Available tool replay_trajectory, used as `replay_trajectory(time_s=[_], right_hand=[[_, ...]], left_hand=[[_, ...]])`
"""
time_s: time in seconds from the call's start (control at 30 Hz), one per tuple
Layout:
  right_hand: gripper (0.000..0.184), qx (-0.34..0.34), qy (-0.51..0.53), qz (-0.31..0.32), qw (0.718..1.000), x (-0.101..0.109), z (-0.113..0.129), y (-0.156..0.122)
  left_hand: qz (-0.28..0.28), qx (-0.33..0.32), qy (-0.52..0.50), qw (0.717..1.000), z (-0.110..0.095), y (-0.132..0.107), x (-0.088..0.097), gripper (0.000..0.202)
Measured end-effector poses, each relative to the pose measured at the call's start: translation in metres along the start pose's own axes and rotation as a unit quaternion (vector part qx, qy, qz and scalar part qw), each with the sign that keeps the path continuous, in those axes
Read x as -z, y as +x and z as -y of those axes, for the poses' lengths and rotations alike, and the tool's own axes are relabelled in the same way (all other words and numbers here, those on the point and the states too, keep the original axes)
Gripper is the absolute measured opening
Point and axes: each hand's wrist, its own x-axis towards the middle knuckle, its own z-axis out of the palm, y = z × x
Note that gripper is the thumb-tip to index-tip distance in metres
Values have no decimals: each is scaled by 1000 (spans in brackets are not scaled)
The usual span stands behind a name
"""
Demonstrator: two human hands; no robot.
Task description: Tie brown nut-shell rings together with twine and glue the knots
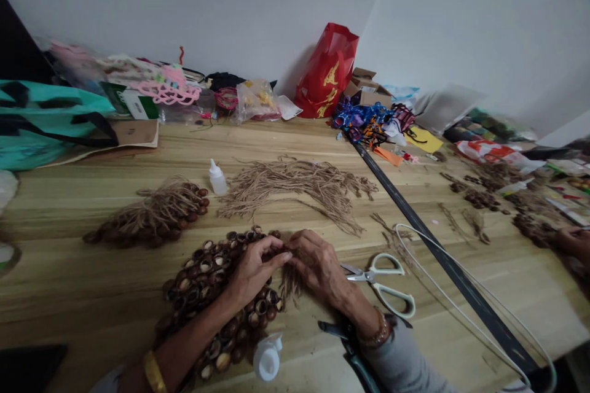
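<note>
My left hand (pixel 258 267) is closed in a pinch, its thumb and fingertips meeting my right hand's. What sits between its fingertips is too small and dark to make out. My right hand (pixel 320 267) is curled shut around brown jute twine (pixel 290 285), whose frayed strands hang below the fingers. Under my left forearm spreads a heap of brown nutshells (pixel 198 279), many with open pale insides. Scissors with pale green handles (pixel 386 282) lie beside my right wrist. A white plastic bottle (pixel 267 357) stands near the front of the shells.
Beyond my hands lies a long bundle of cut twine (pixel 295 187), with a small squeeze bottle (pixel 217 178) beside it. A shell-and-twine bunch (pixel 154 215) is at left. Dark-handled pliers (pixel 353 350) lie under my right forearm. Another person's hand (pixel 574 239) shows far right, past a white cable (pixel 461 295).
</note>
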Motion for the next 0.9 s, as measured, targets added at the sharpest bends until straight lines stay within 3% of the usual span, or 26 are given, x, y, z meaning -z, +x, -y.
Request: replay_trajectory(time_s=[0.37,0.47,0.6,0.7,0.8,0.9], right_hand=[[12,4,-12,16,1000,3,2,2],[16,-16,25,52,998,21,0,0],[14,-114,43,-27,992,60,-12,-13],[22,-194,-5,-42,980,78,-19,-29],[21,-219,-28,13,975,77,-16,-43],[14,-196,-71,71,975,67,-10,-54]], left_hand=[[11,-19,63,998,2,0,3,17],[6,-9,58,998,1,0,2,18],[3,6,42,999,-3,-1,1,23],[1,2,48,999,-7,-1,1,24],[-8,-6,54,998,-9,-2,1,24],[-9,-13,49,999,-8,-2,1,23]])
